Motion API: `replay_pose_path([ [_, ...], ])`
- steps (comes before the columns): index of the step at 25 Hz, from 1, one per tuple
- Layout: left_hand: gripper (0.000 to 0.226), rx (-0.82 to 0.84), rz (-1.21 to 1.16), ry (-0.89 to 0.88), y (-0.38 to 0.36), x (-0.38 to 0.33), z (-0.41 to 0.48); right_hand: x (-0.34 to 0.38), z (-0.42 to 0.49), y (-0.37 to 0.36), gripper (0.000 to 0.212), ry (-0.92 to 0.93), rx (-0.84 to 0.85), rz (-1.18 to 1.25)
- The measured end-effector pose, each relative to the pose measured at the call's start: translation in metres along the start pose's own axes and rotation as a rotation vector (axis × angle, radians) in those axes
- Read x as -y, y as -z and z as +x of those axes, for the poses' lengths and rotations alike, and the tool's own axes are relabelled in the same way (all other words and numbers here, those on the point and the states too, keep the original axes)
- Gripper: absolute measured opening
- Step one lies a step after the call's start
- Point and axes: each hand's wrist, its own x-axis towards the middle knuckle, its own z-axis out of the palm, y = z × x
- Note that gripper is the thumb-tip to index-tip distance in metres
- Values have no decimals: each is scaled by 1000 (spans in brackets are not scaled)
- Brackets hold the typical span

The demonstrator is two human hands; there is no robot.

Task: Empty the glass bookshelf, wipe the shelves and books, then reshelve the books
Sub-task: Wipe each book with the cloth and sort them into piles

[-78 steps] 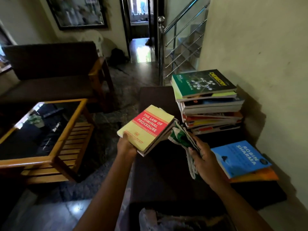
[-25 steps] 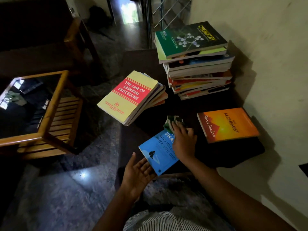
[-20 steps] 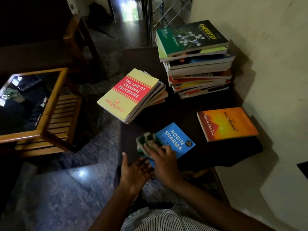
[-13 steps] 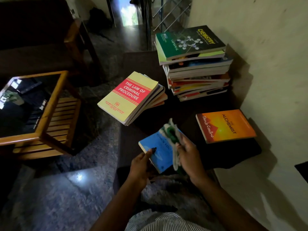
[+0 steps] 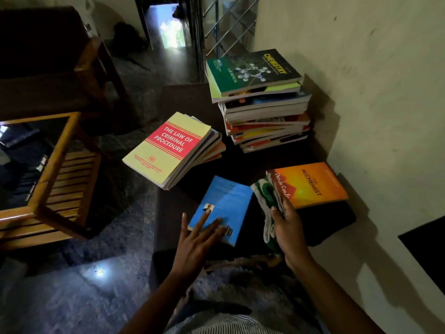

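Observation:
A blue book (image 5: 224, 203) lies back cover up on the dark seat (image 5: 183, 104). My left hand (image 5: 197, 239) rests flat on its near end, fingers spread. My right hand (image 5: 287, 230) grips a green and white cloth (image 5: 267, 201), held just right of the blue book. An orange book titled The Alchemist (image 5: 313, 184) lies flat behind the cloth. A small pile topped by a yellow and red law book (image 5: 168, 148) leans over the seat's left edge. A tall stack topped by a green Chemistry book (image 5: 252, 71) stands against the wall.
A wooden coffee table with a glass top (image 5: 45, 169) stands to the left on the polished stone floor (image 5: 72, 285). A dark sofa (image 5: 48, 68) sits at the back left. The cream wall (image 5: 373, 92) runs along the right. A stair railing (image 5: 228, 27) rises behind the stack.
The blue book has been flipped over onto its front, so its back cover shows. My right hand lifted the cloth off it to the right. My left hand now presses flat on the book.

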Motion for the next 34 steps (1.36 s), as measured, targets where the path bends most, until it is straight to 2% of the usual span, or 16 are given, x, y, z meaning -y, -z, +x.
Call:
replay_pose_path([
  [4, 48, 88, 34, 138, 0, -2, -13, 4, 30, -29, 42, 188, 63, -203],
  [6, 49, 92, 21, 228, 9, -3, -10, -1, 57, -52, 48, 320, 100, -430],
  [9, 49, 62, 3, 325, 19, -5, -14, -18, 71, -84, 57, 412, 191, -874],
  [11, 50, 21, -55, 390, 26, -8, -18, -26, 57, -93, 62, 505, 162, -959],
  [14, 55, -17, -94, 427, 32, -12, -21, -34, 15, -91, 63, 713, 249, -879],
  [17, 53, -34, -70, 430, 33, -12, -21, -42, -28, -73, 40, 835, 434, -751],
  [18, 52, -44, -72, 446, 32, -11, -21, -43, -35, -65, 38, 835, 468, -656],
  [19, 51, -59, -80, 459, 31, -10, -20, -41, -39, -55, 41, 744, 470, -489],
  [21, 50, -65, -86, 418, 23, -10, -17, -34, -38, -30, 55, 382, 416, -180],
  [23, 57, 2, -52, 244, 8, -11, -8, -29, -32, -5, 51, 147, 326, -34],
  [26, 84, 145, 71, -18, -15, -18, 15, -17, -22, 15, 49, 69, 212, 53],
  [27, 80, 143, 69, -62, -19, -19, 22, -12, -19, 18, 48, 61, 195, 61],
  [29, 57, 63, -9, -82, -17, -21, 34, 1, -14, 19, 46, 67, 192, 100],
  [31, 46, -39, -185, 34, 3, -22, 49, 20, -9, 17, 45, 110, 213, 131],
  [34, 37, -192, -582, 495, 55, -18, 83, 50, 4, 5, 46, 228, 274, 94],
])
